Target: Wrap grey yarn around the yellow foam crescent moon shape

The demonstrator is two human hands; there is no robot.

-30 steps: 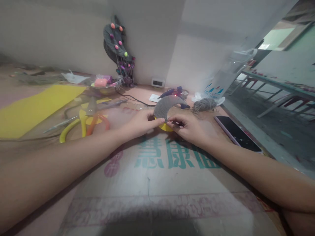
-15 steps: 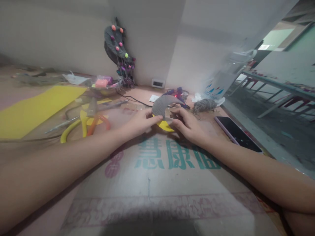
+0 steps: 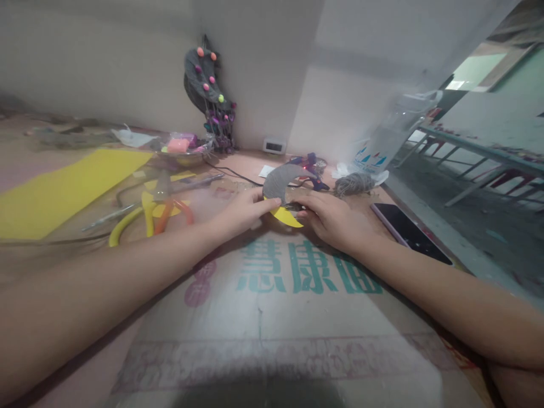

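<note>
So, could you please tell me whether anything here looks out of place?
Nothing clearly stands out; the crescent in the left hand is grey-covered with a bare yellow end, but looks undamaged.

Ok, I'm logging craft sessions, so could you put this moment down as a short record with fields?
Piece: crescent, upper part gray, lower tip yellow
Left hand: holds the crescent's left side
Right hand: at the crescent's inner side; grip unclear
Picture left: yellow sheet, yellow-handled tool
Picture right: gray yarn, phone, bottle
Against wall: larger gray crescent with colored balls
</note>
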